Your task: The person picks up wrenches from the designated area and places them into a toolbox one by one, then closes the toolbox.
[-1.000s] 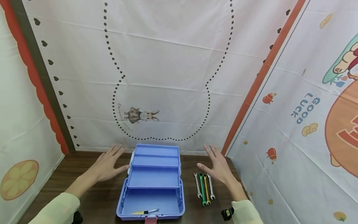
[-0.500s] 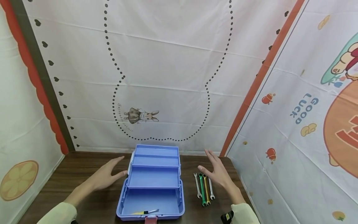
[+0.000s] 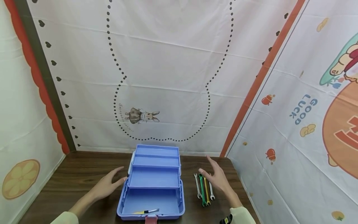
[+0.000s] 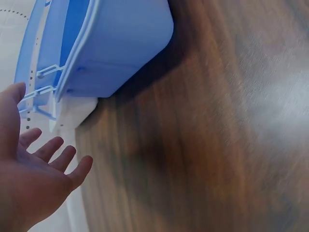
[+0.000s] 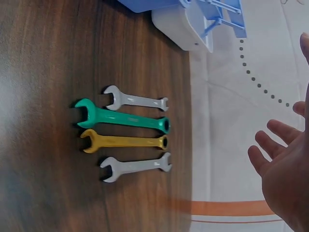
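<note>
A blue toolbox [image 3: 154,178] stands open on the table, its stepped trays raised at the back. In its bottom compartment lies a small tool [image 3: 146,212] with a yellow and black handle and a metal shaft. My left hand [image 3: 105,186] hovers by the box's left side, fingers spread and nothing held; the left wrist view shows its thumb near the box's hinge arms. To the right of the box, a green wrench [image 5: 128,120] and a yellow wrench [image 5: 126,141] lie between two silver wrenches [image 5: 140,100]. Above their far ends is my right hand [image 3: 217,178], fingers extended, holding nothing.
The dark wooden table [image 3: 70,174] meets a white printed cloth [image 3: 167,99] at the back. More cloth walls rise to the left and right [image 3: 279,174]. A reddish latch [image 3: 151,220] hangs at the box's front.
Both hands have moved down toward the near side, the left more than the right. The toolbox, the small tool and the wrenches have stayed in place.
</note>
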### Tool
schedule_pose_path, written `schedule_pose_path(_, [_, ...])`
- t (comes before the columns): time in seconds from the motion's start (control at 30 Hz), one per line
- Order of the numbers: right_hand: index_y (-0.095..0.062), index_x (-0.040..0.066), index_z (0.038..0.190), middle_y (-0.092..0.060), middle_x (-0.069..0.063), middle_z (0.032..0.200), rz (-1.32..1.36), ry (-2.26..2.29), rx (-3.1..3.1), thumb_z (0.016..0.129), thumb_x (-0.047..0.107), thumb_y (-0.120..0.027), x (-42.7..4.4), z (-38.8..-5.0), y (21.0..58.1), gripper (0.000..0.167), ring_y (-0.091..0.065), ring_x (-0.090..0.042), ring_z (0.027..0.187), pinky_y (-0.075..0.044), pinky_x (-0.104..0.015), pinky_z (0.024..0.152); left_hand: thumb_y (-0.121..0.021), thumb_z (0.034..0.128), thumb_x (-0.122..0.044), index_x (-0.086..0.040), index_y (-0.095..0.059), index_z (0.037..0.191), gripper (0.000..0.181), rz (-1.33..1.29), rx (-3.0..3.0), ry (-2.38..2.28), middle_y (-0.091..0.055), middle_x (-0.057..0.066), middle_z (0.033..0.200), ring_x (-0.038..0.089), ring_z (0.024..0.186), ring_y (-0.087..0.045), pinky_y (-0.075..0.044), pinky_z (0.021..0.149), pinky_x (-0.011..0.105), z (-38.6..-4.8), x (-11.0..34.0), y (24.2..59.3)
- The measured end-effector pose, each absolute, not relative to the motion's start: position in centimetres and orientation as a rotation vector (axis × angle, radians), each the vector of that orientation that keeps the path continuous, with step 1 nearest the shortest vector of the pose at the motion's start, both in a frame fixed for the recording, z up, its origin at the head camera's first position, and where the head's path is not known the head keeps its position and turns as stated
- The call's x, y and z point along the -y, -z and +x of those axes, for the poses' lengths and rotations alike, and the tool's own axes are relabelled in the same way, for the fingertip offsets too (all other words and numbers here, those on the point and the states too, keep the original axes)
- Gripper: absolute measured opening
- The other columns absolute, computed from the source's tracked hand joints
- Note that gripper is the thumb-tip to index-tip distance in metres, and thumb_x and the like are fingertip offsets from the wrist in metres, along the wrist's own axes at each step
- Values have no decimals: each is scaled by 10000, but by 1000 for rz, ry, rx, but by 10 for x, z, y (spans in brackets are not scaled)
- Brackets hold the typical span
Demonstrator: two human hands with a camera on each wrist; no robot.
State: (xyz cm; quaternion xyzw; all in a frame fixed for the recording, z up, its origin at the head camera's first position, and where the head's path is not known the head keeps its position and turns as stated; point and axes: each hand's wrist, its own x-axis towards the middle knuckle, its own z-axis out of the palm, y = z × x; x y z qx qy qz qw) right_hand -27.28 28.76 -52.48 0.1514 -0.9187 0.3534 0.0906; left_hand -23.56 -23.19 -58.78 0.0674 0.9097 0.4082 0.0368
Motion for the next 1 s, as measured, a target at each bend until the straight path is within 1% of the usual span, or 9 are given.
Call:
schedule_pose_path(0.1, [-342,195,1671,-390,-132,1674,400,-1126,2746,1015,489,-694,-285,-273,529,800,-374,-414,1517,-450,-676,1102,-593,1064,-539,13,-362,1606,807,160,-2732,-1328,-417,341,1581,570,1427,-412,-425,1081,720,-236,232,593])
schedule_pose_path(0.17, [-356,186,1666,-411,-134,1661,371,-1171,2751,1012,498,-697,-283,-273,533,801,-389,-415,1507,-424,-685,1120,-597,1071,-509,27,-350,1605,796,129,-2664,-1409,-401,356,1582,570,1419,-423,-465,1069,684,-235,232,597])
schedule_pose_path(0.27, [-382,166,1654,-443,-143,1639,338,-1205,2757,1001,512,-710,-280,-273,542,809,-424,-422,1481,-401,-688,1136,-613,1076,-456,44,-335,1602,777,70,-2516,-1569,-381,373,1581,569,1396,-450,-562,980,621,-232,232,605])
schedule_pose_path(0.37, [-416,141,1634,-471,-158,1615,322,-1209,2759,993,510,-723,-278,-271,553,801,-459,-432,1452,-412,-668,1140,-636,1076,-401,45,-332,1601,753,8,-2348,-1726,-373,369,1583,559,1392,-460,-611,905,580,-230,231,613])
schedule_pose_path(0.6, [-496,128,1583,-538,-164,1551,262,-1259,2732,982,491,-729,-273,-271,571,739,-515,-437,1391,-445,-658,1113,-644,1084,-296,84,-340,1577,693,71,-2115,-1877,-401,381,1535,449,1334,-547,-613,930,531,-231,227,623])
schedule_pose_path(0.7, [-503,90,1570,-547,-193,1535,238,-1324,2722,985,467,-741,-271,-270,576,735,-510,-455,1393,-431,-653,1130,-627,1093,-260,94,-341,1570,659,93,-2078,-1874,-429,381,1509,397,1295,-582,-618,920,523,-232,227,625])
schedule_pose_path(0.77, [-507,71,1561,-556,-207,1521,208,-1357,2721,986,454,-749,-269,-270,580,732,-509,-460,1393,-429,-646,1136,-617,1097,-253,96,-352,1562,639,78,-2068,-1867,-459,365,1488,394,1285,-592,-617,918,530,-233,228,625])
schedule_pose_path(0.87, [-513,48,1549,-564,-221,1507,152,-1402,2719,978,445,-764,-267,-270,587,740,-512,-465,1385,-428,-642,1138,-610,1098,-269,100,-362,1556,638,51,-2055,-1860,-477,349,1477,433,1310,-574,-612,925,544,-234,227,625])
schedule_pose_path(1.0, [-533,33,1524,-582,-234,1471,115,-1416,2719,960,481,-776,-265,-269,595,760,-553,-453,1324,-472,-632,1091,-595,1108,-290,103,-361,1552,638,58,-2002,-1880,-458,339,1492,463,1351,-532,-602,947,548,-234,226,629])
